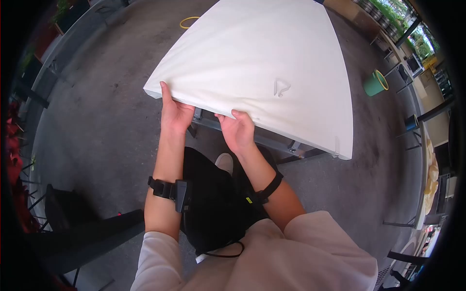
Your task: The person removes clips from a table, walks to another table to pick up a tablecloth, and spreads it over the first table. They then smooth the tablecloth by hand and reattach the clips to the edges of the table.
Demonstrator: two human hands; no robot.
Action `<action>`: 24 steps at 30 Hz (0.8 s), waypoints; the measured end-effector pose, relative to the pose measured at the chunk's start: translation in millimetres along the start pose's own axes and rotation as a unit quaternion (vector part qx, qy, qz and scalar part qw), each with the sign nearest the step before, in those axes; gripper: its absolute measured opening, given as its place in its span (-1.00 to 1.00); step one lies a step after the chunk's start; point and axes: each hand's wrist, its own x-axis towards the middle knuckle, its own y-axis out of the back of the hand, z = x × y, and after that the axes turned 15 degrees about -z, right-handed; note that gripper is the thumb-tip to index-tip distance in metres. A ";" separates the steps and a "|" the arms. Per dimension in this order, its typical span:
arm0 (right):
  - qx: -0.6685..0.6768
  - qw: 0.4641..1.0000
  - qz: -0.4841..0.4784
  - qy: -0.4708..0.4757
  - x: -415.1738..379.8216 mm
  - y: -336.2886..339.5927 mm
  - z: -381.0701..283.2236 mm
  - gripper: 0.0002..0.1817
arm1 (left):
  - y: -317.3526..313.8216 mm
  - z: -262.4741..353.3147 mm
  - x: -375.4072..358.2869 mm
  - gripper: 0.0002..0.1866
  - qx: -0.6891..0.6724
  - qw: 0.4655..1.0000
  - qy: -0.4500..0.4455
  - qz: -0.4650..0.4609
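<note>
A large board covered in white cloth (242,58) lies on a metal frame (272,141) in front of me. My left hand (175,112) grips the near edge toward its left corner, thumb on top and fingers hidden underneath. Farther right along the same edge, my right hand (238,127) holds the cloth's rim, its thumb over the top and its fingers curled at the underside. The cloth shows creases near both hands. A faint looped mark (280,87) is visible on the white surface.
On the grey floor (111,97) at the right stands a green bucket (375,84). A yellow ring (188,22) lies beyond the board's left side. A dark bench-like object (92,237) is at lower left, and a table with a crumpled cover (429,174) is at far right.
</note>
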 end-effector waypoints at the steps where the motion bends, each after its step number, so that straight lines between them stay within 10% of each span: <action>1: 0.003 1.000 0.000 0.000 0.0 2.2 1.3 -0.52 | -1.4 -0.5 1.4 -0.28 0.005 1.000 0.001 0.006; 24: -0.011 0.990 0.089 0.105 -81.9 -17.3 -87.2 -0.35 | -10.6 -7.1 -3.3 -0.28 0.003 0.999 -0.026 0.023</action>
